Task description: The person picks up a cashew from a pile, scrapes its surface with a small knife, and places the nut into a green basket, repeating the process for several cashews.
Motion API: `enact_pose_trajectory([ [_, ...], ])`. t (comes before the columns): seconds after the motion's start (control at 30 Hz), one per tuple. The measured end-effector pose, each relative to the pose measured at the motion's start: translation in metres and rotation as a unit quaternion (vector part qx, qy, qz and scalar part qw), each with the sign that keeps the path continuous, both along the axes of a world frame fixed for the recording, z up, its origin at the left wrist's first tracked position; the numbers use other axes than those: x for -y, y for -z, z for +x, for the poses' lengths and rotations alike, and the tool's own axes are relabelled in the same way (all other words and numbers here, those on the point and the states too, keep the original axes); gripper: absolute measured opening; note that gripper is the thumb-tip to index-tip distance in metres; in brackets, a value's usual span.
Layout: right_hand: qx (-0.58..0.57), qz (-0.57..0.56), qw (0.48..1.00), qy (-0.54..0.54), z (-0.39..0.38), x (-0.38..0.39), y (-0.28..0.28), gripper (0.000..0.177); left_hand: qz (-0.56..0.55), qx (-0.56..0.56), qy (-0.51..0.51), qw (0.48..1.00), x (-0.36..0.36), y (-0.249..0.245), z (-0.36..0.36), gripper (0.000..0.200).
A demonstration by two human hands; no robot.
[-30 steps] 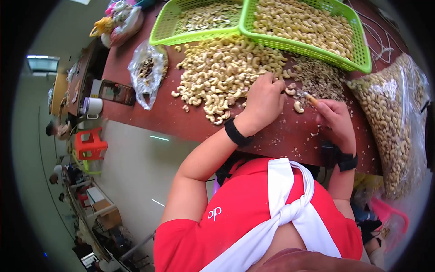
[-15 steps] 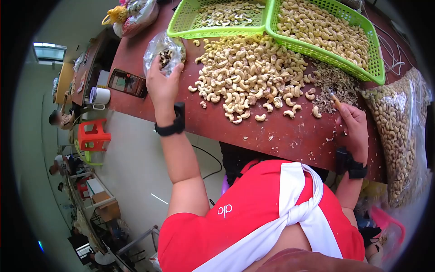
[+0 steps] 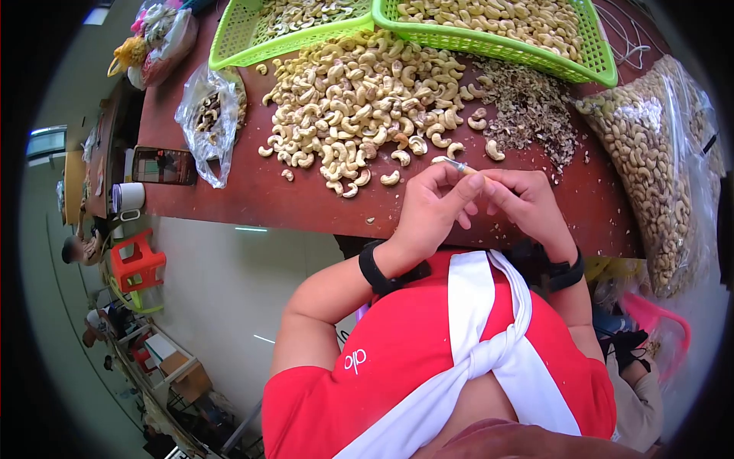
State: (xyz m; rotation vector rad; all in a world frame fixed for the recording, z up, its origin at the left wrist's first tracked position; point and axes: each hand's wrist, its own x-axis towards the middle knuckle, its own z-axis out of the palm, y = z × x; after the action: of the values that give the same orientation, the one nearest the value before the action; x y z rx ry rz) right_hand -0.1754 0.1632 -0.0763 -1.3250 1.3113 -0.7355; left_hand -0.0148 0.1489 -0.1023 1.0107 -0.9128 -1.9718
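My right hand (image 3: 531, 205) is closed on a small knife (image 3: 469, 170) with a pale wooden handle and a short metal blade pointing left. My left hand (image 3: 432, 205) is beside it, thumb and fingers drawn together at the knife; whatever is between those fingers is hidden. Just beyond the hands lies a large heap of peeled, pale cashews (image 3: 359, 99) with a few loose nuts at its near edge. A pile of brown skin flakes (image 3: 531, 107) lies to the right of the heap.
Two green baskets (image 3: 290, 40) of cashews stand at the back. A clear bag (image 3: 210, 122) with dark bits, a phone (image 3: 164, 165) and a white mug (image 3: 128, 199) are at left. A big bag of cashews (image 3: 650, 161) leans at right. Skin crumbs dot the red table (image 3: 306, 203).
My left hand has left the clear bag and come across to my right hand. My right hand has moved in with the knife. The view has shifted, so the table things appear farther left and higher.
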Motion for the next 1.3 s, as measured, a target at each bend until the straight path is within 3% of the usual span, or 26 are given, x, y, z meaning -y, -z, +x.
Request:
enact_pose_trajectory([
  [0.23, 0.001, -0.045, 0.999, 0.008, 0.001, 0.001, 0.009, 0.023, 0.014, -0.023, -0.020, 0.999, 0.007, 0.006, -0.006, 0.018],
  [0.3, -0.013, -0.108, 0.994, 0.004, 0.004, 0.005, 0.013, 0.024, 0.001, -0.015, -0.024, 1.000, 0.010, 0.004, -0.006, 0.017],
  [0.37, 0.019, -0.089, 0.996, 0.002, 0.004, 0.008, 0.017, 0.025, -0.012, -0.006, -0.028, 1.000, 0.015, -0.001, -0.002, 0.017],
  [0.43, 0.052, -0.071, 0.996, 0.001, -0.003, 0.012, 0.018, 0.027, 0.001, 0.039, 0.058, 0.998, 0.025, -0.013, 0.009, 0.018],
  [0.47, 0.018, -0.038, 0.999, 0.015, -0.011, 0.015, 0.018, 0.027, -0.063, 0.136, 0.052, 0.987, 0.030, -0.015, 0.018, 0.016],
  [0.5, -0.016, -0.005, 0.999, 0.032, -0.020, 0.017, 0.019, 0.028, -0.251, 0.252, 0.008, 0.935, 0.041, -0.004, 0.029, 0.015],
  [0.53, 0.024, -0.015, 0.998, 0.064, -0.025, 0.019, 0.022, 0.028, -0.425, 0.354, -0.036, 0.832, 0.052, 0.002, 0.036, 0.015],
  [0.57, 0.019, -0.001, 0.997, 0.076, -0.027, 0.020, 0.017, 0.027, -0.425, 0.353, -0.034, 0.833, 0.055, 0.004, 0.041, 0.015],
  [0.63, 0.013, 0.012, 0.996, 0.087, -0.026, 0.022, 0.011, 0.027, -0.479, 0.483, 0.038, 0.732, 0.060, -0.006, 0.041, 0.017],
  [0.67, 0.005, 0.000, 0.997, 0.079, -0.025, 0.022, 0.014, 0.026, -0.479, 0.483, 0.038, 0.732, 0.061, -0.006, 0.040, 0.017],
  [0.73, -0.002, -0.012, 0.997, 0.073, -0.024, 0.023, 0.018, 0.025, -0.459, 0.579, 0.112, 0.665, 0.062, -0.004, 0.035, 0.020],
  [0.8, -0.015, -0.032, 0.998, 0.045, -0.026, 0.024, 0.021, 0.023, -0.440, 0.589, 0.123, 0.667, 0.062, -0.005, 0.029, 0.024],
  [0.9, -0.039, -0.017, 0.998, 0.053, -0.031, 0.024, 0.023, 0.022, -0.447, 0.639, 0.115, 0.616, 0.061, -0.004, 0.021, 0.019],
  [1.13, -0.045, -0.023, 0.997, 0.064, -0.039, 0.022, 0.026, 0.023, -0.452, 0.608, 0.133, 0.639, 0.071, 0.003, 0.027, 0.014],
  [1.23, -0.044, -0.001, 0.996, 0.074, -0.044, 0.021, 0.025, 0.023, -0.443, 0.501, 0.066, 0.741, 0.075, -0.001, 0.041, 0.014],
  [1.27, -0.044, 0.000, 0.996, 0.083, -0.046, 0.020, 0.026, 0.023, -0.417, 0.474, 0.053, 0.774, 0.076, -0.007, 0.047, 0.014],
  [1.3, -0.043, 0.001, 0.995, 0.092, -0.048, 0.020, 0.027, 0.023, -0.324, 0.442, 0.035, 0.836, 0.077, -0.014, 0.052, 0.014],
])
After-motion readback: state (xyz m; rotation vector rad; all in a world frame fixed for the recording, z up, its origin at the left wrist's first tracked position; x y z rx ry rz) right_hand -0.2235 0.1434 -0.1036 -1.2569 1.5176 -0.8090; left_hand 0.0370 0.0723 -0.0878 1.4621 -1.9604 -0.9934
